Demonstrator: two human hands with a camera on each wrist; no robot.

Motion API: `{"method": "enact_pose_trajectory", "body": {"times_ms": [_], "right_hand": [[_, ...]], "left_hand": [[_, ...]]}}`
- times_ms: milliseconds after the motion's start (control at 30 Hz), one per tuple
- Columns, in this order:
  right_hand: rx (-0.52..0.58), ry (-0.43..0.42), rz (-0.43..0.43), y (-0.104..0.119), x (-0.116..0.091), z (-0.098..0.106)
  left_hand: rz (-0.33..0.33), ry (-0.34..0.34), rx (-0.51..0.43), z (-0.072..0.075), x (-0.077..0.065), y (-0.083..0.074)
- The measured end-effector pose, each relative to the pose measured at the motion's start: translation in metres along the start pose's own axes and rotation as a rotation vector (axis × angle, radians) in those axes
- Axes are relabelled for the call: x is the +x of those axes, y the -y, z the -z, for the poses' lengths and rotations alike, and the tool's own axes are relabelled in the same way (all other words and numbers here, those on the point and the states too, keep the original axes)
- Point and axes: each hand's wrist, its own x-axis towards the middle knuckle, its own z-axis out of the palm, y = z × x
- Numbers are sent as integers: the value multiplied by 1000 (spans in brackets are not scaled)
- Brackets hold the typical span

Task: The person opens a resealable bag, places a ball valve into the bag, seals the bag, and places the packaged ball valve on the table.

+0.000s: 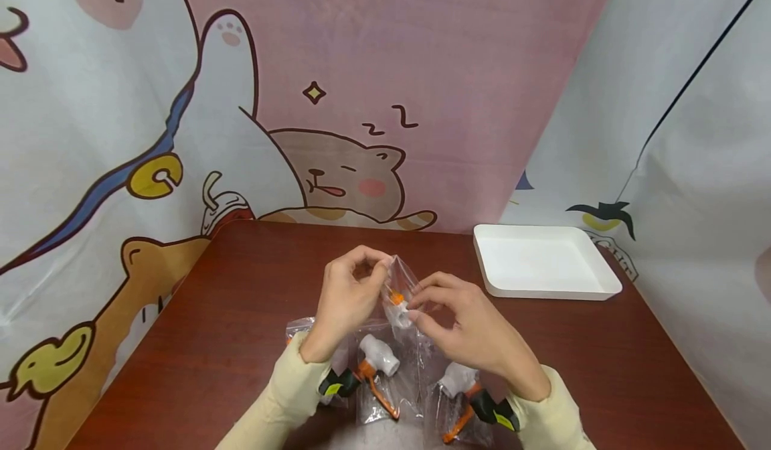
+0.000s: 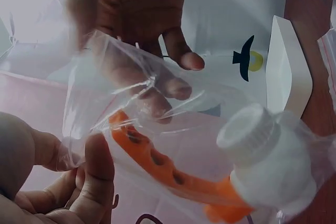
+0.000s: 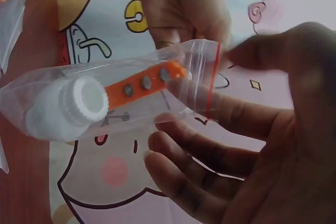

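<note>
A clear zip bag [image 3: 157, 59] with a red zip line holds a toy hammer [image 3: 84, 100] with a ridged white head and an orange handle. My left hand [image 1: 352, 296] pinches the bag's zip end between thumb and fingers, lifted above the table. My right hand [image 1: 466, 323] is at the bag's other side. In the right wrist view its fingers [image 3: 178, 171] are spread and loosely bent, the index fingertip showing through the plastic. Its thumb is blurred near the zip line, apart from the fingers. Whether the index finger is behind or inside the bag I cannot tell.
Several more bagged toy hammers lie on the table, one below my left hand [image 1: 379, 356] and one below my right wrist [image 1: 458, 378]. A shallow white tray [image 1: 548, 294] stands at the back right of the brown table [image 1: 199, 343]. A cartoon-printed cloth hangs behind.
</note>
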Motion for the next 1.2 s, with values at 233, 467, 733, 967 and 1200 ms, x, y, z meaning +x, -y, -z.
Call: {"method": "enact_pose_trajectory", "body": {"times_ms": [233,467,733,967,1200], "right_hand": [[-74,-42,30,2,1,-3],[-79,-133,66,1,-1,10],[-40,-173,148,3,-4,24],[-34,-177,146,-2,-5,36],[11,-147,101,-5,-9,50]], "left_hand": [[29,-13,-65,2,-1,-1],[37,-64,99,9,1,0],[1,98,13,7,1,-3],[-98,276,-8,12,2,-2],[-289,491,62,19,5,-2]]}}
